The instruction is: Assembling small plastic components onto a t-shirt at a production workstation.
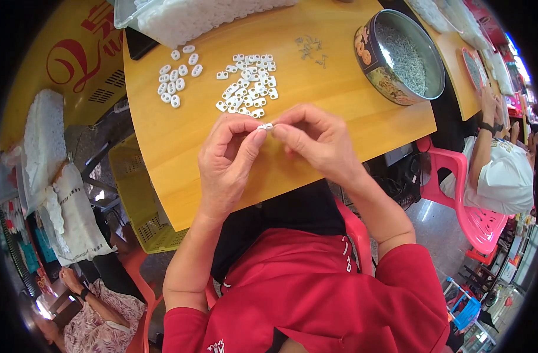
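Note:
Over the table's near part, my left hand [230, 156] pinches a small white plastic piece [265, 126] between thumb and forefinger. My right hand [316, 138] meets it from the other side, its thumb and forefinger closed at the piece's right end. Whether a second small part sits in the right fingertips is too small to tell. Just beyond my fingers lies a pile of white two-holed plastic pieces [248, 85]. Farther left are several white oval pieces with two holes [173, 80]. A little heap of small metal parts [311, 49] lies at the far middle.
A round tin [372, 67] of small metal parts stands at the table's [180, 159] far right. At the back, a clear bin [180, 23] holds white pieces. A yellow crate [133, 194] is below the left edge. Other people sit at both sides, near a pink chair [457, 194].

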Motion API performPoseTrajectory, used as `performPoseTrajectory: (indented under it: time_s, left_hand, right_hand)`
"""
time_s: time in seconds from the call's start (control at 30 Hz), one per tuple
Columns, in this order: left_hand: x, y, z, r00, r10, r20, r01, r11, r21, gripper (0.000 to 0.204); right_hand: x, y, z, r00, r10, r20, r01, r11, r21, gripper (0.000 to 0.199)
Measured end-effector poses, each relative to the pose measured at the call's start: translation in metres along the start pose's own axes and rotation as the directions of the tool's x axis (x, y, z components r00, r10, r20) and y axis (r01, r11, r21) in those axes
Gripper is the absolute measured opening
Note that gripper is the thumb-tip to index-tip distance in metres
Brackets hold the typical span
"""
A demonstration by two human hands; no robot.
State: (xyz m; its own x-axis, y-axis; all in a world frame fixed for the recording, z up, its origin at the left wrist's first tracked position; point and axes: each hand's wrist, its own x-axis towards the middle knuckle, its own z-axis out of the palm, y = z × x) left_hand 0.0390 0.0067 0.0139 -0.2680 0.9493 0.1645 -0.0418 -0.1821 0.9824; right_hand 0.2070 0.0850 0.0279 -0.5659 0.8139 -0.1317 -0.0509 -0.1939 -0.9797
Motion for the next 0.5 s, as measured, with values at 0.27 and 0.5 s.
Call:
performPoseTrajectory:
  time_s: [0.27, 0.5]
  left_hand:
    - [0.002, -0.003, -0.001, 0.998, 0.059, -0.038, -0.058, 0.998, 0.039, 0.008]
    - [0.002, -0.004, 0.000, 0.996, 0.076, -0.048, -0.069, 0.989, 0.130, 0.007]
  right_hand:
    - [0.042, -0.012, -0.066, 0.833, -0.523, -0.179, 0.147, 0.521, -0.841, 0.010]
    - [0.049, -0.002, -0.077, 0.789, -0.614, -0.013, 0.197, 0.273, -0.942, 0.012]
